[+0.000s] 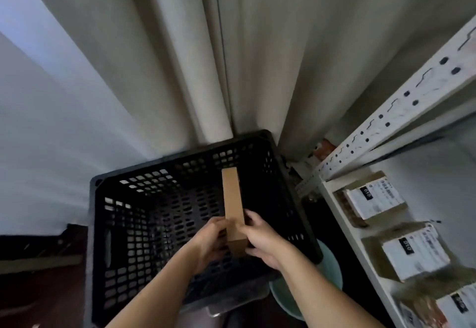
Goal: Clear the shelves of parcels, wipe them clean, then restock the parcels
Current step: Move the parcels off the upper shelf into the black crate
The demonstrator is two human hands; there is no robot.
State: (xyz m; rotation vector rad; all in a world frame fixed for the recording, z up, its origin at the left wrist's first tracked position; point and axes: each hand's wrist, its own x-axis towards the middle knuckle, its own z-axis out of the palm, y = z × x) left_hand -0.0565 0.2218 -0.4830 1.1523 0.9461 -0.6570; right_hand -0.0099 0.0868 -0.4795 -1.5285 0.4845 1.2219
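Gripping the near end of a long, narrow cardboard parcel (pixel 234 204) from both sides, the fingers of the left hand (pixel 209 241) curl against its left face while those of the right hand (pixel 262 241) wrap its right face and lower corner. Both hands hold the parcel over the open black perforated crate (pixel 144 214), toward the crate's right half and below its rim line.

The parcel's long axis runs from the hands away toward the crate's far wall, with one narrow edge turned up; its far end points at the curtain (pixel 180 57) behind the crate.

Step in hand, as judged: clearing, with this parcel being set into the crate, which appears otherwise empty. The next move would call for lowering it flat or against the right wall and letting go, then reaching to the right of the crate, where labelled parcels (pixel 373 199) lie on the white metal shelf (pixel 342 224).

A pale green basin (pixel 332 271) sits under the crate's right corner.
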